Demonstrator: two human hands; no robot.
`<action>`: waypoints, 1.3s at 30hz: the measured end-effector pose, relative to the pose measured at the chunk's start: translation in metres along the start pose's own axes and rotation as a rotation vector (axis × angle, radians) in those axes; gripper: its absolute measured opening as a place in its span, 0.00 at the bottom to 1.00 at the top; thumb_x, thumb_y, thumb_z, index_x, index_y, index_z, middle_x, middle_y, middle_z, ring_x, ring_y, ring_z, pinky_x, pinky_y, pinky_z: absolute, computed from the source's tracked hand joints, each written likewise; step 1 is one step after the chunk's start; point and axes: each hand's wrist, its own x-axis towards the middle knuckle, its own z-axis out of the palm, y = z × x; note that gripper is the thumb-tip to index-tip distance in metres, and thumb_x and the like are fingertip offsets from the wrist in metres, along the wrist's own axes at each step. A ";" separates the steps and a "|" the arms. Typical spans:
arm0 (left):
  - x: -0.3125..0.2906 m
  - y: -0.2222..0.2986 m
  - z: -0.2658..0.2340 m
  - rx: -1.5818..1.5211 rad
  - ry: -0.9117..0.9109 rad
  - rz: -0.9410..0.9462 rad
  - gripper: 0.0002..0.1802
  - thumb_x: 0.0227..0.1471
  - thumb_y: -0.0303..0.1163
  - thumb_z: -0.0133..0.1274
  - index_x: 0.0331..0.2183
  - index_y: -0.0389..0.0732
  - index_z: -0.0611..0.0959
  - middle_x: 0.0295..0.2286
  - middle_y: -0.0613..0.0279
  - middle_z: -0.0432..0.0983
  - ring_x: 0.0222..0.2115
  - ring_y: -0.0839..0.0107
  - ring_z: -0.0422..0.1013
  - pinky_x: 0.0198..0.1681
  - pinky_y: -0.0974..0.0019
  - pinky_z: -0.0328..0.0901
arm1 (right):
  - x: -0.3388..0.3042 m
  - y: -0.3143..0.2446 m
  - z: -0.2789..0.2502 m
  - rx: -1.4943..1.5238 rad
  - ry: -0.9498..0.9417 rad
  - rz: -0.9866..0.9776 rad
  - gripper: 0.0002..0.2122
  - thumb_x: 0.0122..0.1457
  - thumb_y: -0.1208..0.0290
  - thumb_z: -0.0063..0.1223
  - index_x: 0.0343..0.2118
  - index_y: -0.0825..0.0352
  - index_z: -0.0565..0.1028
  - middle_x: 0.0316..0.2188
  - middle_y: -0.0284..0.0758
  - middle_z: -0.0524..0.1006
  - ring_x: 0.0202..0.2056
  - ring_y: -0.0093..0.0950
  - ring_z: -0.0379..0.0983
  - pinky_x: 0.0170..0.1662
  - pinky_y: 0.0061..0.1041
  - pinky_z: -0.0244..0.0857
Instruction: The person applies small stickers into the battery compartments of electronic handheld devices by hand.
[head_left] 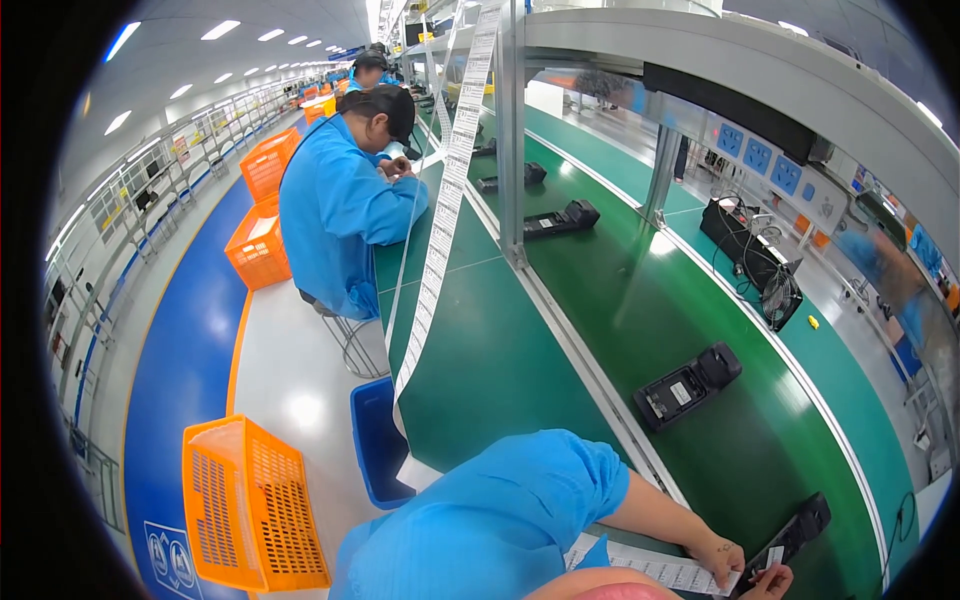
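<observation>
My left hand (716, 559) reaches out from a blue sleeve at the lower right. Its fingers are closed on the end of a white label strip (655, 567) printed with dark marks. Close beside it, my right hand (770, 582) pinches a small white label (775, 556) between thumb and finger; the rest of that hand is cut off by the lower edge. Just beyond both hands lies a black handheld device (803, 527), partly hidden by the fingers.
More black devices, one nearby (688, 385), lie along the green conveyor (600, 300). A metal post (511, 130) rises beside a long hanging label strip (447, 205). An orange crate (250, 505) and blue bin (375, 440) stand at left. A co-worker (345, 200) sits farther up the line.
</observation>
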 end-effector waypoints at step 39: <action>-0.037 0.072 -0.008 0.011 0.137 -0.213 0.10 0.46 0.28 0.47 0.33 0.36 0.72 0.24 0.61 0.72 0.23 0.79 0.69 0.25 0.77 0.65 | 0.086 -0.001 -0.009 -0.147 -0.278 0.466 0.07 0.46 0.72 0.53 0.22 0.70 0.70 0.15 0.29 0.69 0.15 0.14 0.64 0.16 0.12 0.60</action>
